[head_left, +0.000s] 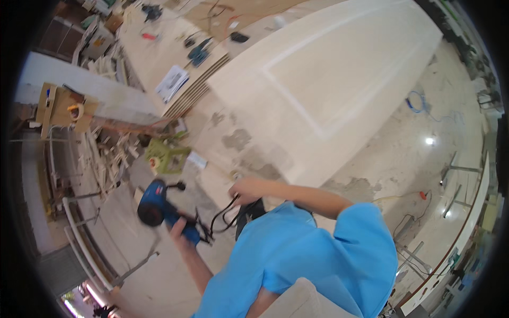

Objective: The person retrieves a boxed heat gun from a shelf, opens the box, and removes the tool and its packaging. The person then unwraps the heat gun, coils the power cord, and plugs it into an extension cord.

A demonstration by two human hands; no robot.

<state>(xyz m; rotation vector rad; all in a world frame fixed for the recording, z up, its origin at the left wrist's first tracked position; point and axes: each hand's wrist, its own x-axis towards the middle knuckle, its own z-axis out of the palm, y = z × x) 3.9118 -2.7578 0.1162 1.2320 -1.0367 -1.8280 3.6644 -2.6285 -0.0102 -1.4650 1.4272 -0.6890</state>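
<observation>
My left hand [181,231] is closed round the handle of a blue power tool [168,211], which has a round black end and a small black knob sticking out at its side. The tool is held up off the floor, and its exact kind is not clear. A black cord [216,218] hangs in loops beside the tool's handle. The upper part of that cord is in my right hand [248,191], whose fingers are closed on it in front of my blue shirt. Some of the cord is hidden by my body and the dark clothing below.
A large pale board [339,79] with a lighter painted outline lies ahead to the right. A stack of boards [159,58] bears papers and a teal power tool [198,52]. Nearby are a green stool [168,157], wood scraps [106,153], metal trestles [85,249] and a blue hose [418,102].
</observation>
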